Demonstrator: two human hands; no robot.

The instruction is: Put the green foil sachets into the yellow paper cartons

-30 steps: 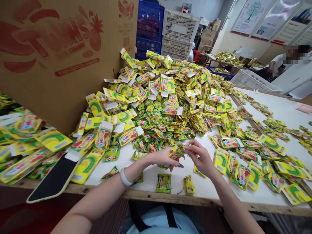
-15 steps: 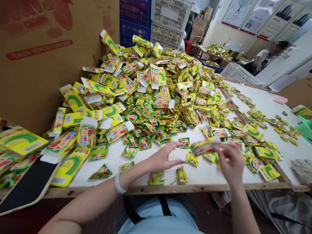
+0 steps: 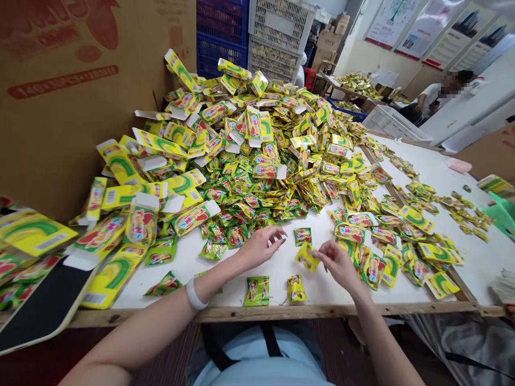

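Observation:
My right hand [image 3: 340, 265] pinches a small yellow candy packet [image 3: 307, 257] by its edge, just above the white tabletop. To its left hovers my left hand [image 3: 263, 245], fingers loosely curved and apart with nothing visible between them. A green packet [image 3: 303, 236] lies between the two hands. Closer to the table's front edge are another yellow packet [image 3: 296, 288] and a green packet [image 3: 257, 291]. Directly right of my right hand, yellow and red candy boxes [image 3: 372, 269] lie in a loose cluster.
A big heap of yellow boxes [image 3: 185, 134] and green packets [image 3: 237, 185] rises ahead, beside a tall brown carton [image 3: 80, 123]. Wooden strips [image 3: 322, 312] edge the table. Stacked plastic crates [image 3: 277, 37] stand behind. A person [image 3: 432, 99] sits at the far right.
My right hand has let go of a candy box at the right cluster, moved left and taken the yellow packet off the table. My left hand has shifted slightly up and left, its fingers curling more.

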